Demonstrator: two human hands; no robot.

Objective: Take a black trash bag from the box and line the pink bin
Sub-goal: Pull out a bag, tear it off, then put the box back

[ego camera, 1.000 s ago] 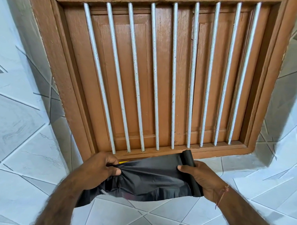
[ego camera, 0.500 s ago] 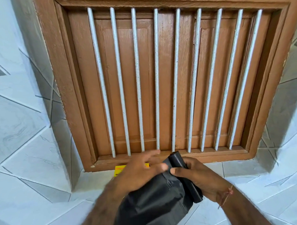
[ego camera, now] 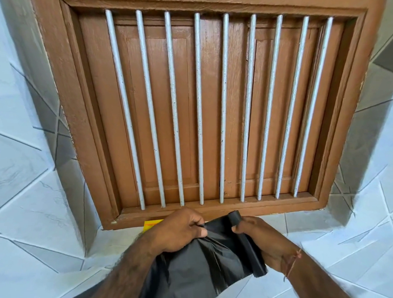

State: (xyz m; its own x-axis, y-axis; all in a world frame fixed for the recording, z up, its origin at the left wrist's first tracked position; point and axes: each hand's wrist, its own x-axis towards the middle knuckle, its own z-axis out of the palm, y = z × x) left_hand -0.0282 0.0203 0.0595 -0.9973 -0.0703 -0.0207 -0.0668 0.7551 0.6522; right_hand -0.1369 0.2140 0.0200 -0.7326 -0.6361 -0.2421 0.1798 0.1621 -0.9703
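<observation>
A roll of black trash bags point(ego camera: 248, 247) lies in my right hand point(ego camera: 264, 242), whose fingers wrap round it from the right. One unrolled black bag point(ego camera: 191, 269) hangs down from the roll between my forearms. My left hand point(ego camera: 180, 232) pinches the bag's top edge right beside the roll, thumb on the plastic. A corner of the yellow box point(ego camera: 152, 224) peeks out behind my left hand, below the window frame. The pink bin is out of view.
A brown wooden window frame point(ego camera: 78, 121) with several white vertical bars point(ego camera: 175, 109) and closed shutters fills the wall ahead. White marbled tiles point(ego camera: 31, 217) surround it on both sides and below.
My left hand went from the bag's far left end across to the roll and now pinches the plastic close to it. The sheet, stretched flat before, now hangs slack and bunched.
</observation>
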